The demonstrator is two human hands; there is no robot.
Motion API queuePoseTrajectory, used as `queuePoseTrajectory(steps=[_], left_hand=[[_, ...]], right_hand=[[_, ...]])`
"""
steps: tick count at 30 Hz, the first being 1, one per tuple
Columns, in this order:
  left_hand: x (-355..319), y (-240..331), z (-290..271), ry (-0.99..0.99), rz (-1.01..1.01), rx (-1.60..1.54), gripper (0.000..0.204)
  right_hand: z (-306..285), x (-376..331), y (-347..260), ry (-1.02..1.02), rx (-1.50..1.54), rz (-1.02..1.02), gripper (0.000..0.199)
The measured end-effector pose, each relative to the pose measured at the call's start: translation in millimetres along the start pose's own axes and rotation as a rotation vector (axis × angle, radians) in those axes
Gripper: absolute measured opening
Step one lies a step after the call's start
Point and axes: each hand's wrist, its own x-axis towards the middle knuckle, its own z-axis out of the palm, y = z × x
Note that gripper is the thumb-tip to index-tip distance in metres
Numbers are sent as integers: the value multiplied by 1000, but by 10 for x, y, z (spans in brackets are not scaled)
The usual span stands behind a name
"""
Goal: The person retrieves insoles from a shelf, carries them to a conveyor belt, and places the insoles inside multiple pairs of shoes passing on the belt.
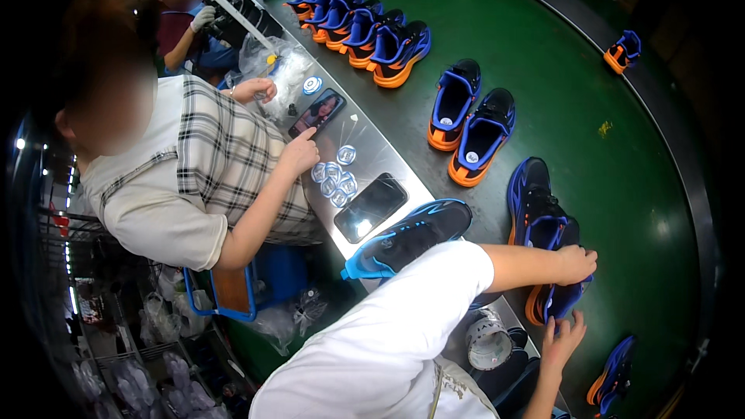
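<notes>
My left hand [574, 264] is closed over the upper of a dark blue sneaker [565, 296] with an orange sole. My right hand [564, 341] reaches to the near side of that sneaker, fingers apart, fingertips at its edge. Right beside it lies a matching sneaker [531, 186], toe pointing away from me. Part of the held sneaker is hidden by my left hand and forearm. Near my left upper arm, a black sneaker with a bright blue sole [411, 237] rests across the metal edge.
A green conveyor belt [621, 209] carries a pair of sneakers [473, 120] and a row of several more [361, 27]. Phones [371, 208] and round stickers [335, 178] lie on the metal ledge. A co-worker in plaid [225, 147] sits at left. A tape roll [489, 344] is near me.
</notes>
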Motion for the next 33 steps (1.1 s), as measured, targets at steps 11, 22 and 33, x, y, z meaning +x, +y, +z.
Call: queuePoseTrajectory(steps=[11,22,33], left_hand=[[19,228,-442,110,383,582,26],[297,860,-521,-950,279,170,29],[456,451,327,-986,520,561,32]], right_hand=[[29,-229,169,94,456,279,22],[31,-248,212,58,548,400,27],[224,-179,186,265,585,356,21]])
